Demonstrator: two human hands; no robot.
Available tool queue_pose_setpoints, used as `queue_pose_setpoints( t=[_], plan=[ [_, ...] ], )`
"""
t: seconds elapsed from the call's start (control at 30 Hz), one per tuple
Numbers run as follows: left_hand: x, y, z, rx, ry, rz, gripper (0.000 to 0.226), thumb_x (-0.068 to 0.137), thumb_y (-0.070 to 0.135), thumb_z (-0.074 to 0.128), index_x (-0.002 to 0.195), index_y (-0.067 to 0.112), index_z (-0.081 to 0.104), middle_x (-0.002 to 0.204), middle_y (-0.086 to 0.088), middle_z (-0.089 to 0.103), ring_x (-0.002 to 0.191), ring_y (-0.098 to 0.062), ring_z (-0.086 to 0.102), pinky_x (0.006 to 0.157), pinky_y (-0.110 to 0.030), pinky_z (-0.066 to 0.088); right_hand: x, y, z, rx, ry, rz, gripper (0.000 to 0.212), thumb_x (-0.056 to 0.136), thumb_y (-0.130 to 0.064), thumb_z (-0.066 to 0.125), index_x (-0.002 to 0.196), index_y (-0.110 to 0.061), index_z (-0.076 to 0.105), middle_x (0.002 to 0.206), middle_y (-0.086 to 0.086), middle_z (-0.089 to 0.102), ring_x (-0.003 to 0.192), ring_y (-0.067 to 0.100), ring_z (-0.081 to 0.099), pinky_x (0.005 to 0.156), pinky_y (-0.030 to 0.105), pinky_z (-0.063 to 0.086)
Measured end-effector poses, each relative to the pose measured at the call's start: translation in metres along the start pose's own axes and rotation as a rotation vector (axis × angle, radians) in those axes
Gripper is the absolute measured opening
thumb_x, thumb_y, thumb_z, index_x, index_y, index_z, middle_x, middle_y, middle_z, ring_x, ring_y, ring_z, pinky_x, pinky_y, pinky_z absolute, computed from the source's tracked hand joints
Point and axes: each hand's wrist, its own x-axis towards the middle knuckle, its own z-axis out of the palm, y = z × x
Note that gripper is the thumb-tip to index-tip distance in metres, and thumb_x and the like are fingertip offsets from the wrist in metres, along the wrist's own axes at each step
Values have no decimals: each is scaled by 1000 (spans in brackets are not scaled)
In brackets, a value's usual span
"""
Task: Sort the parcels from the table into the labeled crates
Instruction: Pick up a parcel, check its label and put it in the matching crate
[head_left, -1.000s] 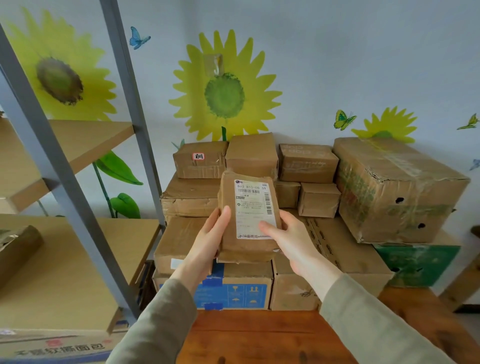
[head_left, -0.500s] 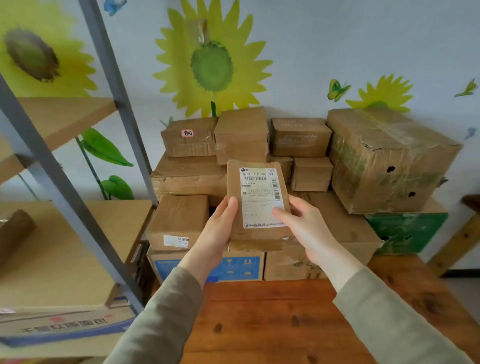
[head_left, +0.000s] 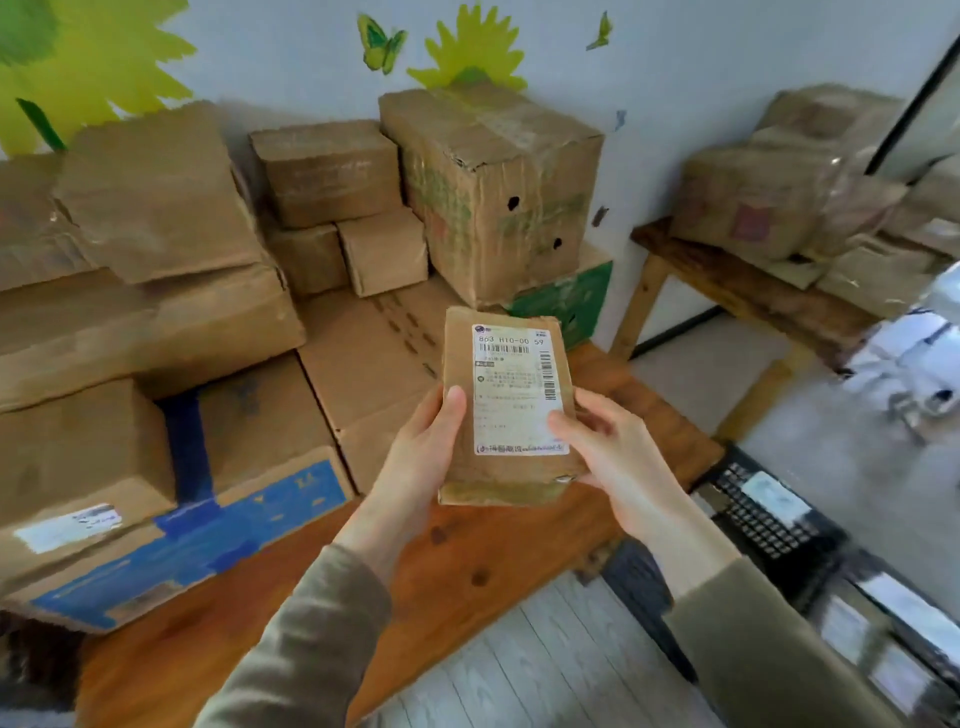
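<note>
Above the front edge of the worktop (head_left: 467, 566): one small brown parcel (head_left: 462, 415), upright, left hand (head_left: 415, 457) gripping its left edge, right hand (head_left: 618, 462) its right; shipping label (head_left: 519, 389) faces the wearer, presumably for reading before sorting; black crate (head_left: 753, 525) stands near, lower right

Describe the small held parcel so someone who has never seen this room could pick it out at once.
Find the brown wooden table piled with brown cardboard boxes. Above its right end, the left hand and right hand hold one small flat brown cardboard parcel. Unlike the stacked boxes, it is held in the air, showing a white barcoded label.
</note>
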Motion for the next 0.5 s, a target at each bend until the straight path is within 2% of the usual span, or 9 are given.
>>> queue_pose_setpoints(
  t=[0.13, 0.17, 0.23, 0.3, 0.5],
  plan=[
    [0, -4, 65, 47, -138, -19, 43, 96, 45, 42, 135, 27, 46, 126, 5, 60, 110, -17, 57, 99, -36, 45, -12, 19, -58, 58, 178, 44, 34, 92, -16, 59, 125, -21, 55, 107, -5, 68, 95, 10, 66, 82, 32, 56],
    [1, -6, 82, 60, -168, -16, 43, 96, 45, 42, 135, 27, 46, 126, 5, 60, 108, -15, 58, 94, -33, 47, -14, 23, -73, 76, 212, 50, 31, 92, -15, 59, 122, -21, 57, 103, -7, 69, 92, 10, 67, 80, 31, 57],
    [3, -5, 115, 86, -228, -19, 43, 96, 44, 42, 136, 29, 44, 121, 6, 61, 98, -11, 59, 77, -24, 49, -17, 33, -103, 107, 264, 59, 18, 92, -12, 58, 103, -26, 62, 92, -12, 69, 81, 4, 68, 67, 22, 56],
    [7, -7, 152, 125, -302, -5, 41, 95, 43, 46, 135, 31, 43, 112, 11, 62, 91, -5, 58, 67, -19, 46, -17, 41, -137, 133, 313, 63, 21, 93, -13, 57, 90, -33, 59, 88, -13, 68, 76, 2, 67, 59, 17, 53],
    [23, -17, 262, 207, -453, 4, 43, 92, 27, 58, 133, 27, 46, 122, 4, 63, 104, -14, 63, 81, -26, 54, -9, 61, -239, 157, 393, 79, 18, 94, -16, 57, 102, -33, 59, 95, -10, 69, 78, 3, 68, 63, 21, 57]
  ],
)
